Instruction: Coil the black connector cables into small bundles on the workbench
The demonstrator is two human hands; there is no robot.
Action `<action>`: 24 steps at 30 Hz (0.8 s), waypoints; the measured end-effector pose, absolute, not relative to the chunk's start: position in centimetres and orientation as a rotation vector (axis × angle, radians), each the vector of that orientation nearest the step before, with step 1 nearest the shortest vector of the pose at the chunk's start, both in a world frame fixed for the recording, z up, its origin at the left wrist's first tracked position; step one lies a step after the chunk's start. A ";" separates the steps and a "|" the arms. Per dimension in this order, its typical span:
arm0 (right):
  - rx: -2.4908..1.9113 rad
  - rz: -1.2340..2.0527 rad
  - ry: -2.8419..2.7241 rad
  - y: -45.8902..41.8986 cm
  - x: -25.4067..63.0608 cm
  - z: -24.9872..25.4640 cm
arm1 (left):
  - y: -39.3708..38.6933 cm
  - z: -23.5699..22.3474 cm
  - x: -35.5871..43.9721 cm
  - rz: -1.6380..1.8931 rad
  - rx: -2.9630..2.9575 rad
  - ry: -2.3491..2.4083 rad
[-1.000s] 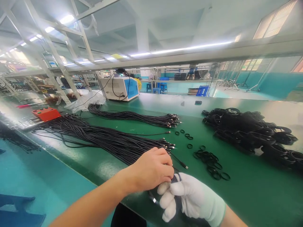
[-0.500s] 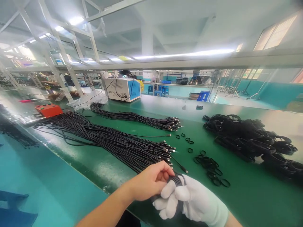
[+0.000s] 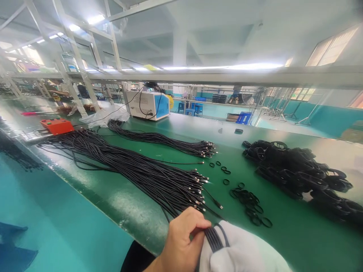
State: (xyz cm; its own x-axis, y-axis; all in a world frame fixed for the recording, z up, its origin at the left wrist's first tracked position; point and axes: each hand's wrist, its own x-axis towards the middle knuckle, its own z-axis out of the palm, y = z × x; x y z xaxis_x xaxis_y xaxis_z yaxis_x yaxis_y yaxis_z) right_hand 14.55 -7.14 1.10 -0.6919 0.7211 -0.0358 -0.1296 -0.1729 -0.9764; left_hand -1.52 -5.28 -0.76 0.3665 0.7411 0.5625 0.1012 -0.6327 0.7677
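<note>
A coiled black cable (image 3: 213,238) lies between my two hands at the bottom of the view, its loops side by side. My bare left hand (image 3: 185,236) pinches the coil between thumb and fingers. From the other side my right hand (image 3: 244,249), in a white glove, is closed around the coil; its lower part is cut off by the frame. A thin black loop stands against the glove beside the coil. Just beyond my hands is a large bundle of black cables (image 3: 133,166) with metal plugs at the right end. Small black rings (image 3: 246,202) lie to the right.
A second cable bundle (image 3: 164,139) lies farther back. Coiled black cables (image 3: 295,166) are heaped at the right. A white and blue machine (image 3: 149,105) and a red control box (image 3: 56,125) stand on the green table (image 3: 136,215). A metal shelf beam (image 3: 215,77) crosses above.
Both hands have moved down in the view, with the coil still between them. My left hand has turned more upright, and more of the coil's loops show.
</note>
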 end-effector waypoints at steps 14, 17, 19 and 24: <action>-0.930 1.755 -1.563 -8.8 15.5 4.7 | -4.7 2.3 -1.2 1.072 2.185 0.504; -1.011 1.688 -1.540 -9.4 16.7 5.0 | -4.6 2.6 -1.3 1.062 2.140 0.539; -1.146 1.554 -1.481 -9.7 17.8 5.0 | -4.6 3.0 -1.5 1.023 2.106 0.592; -1.431 1.264 -1.484 -9.4 17.9 4.2 | -4.2 3.9 -2.0 0.932 2.115 0.630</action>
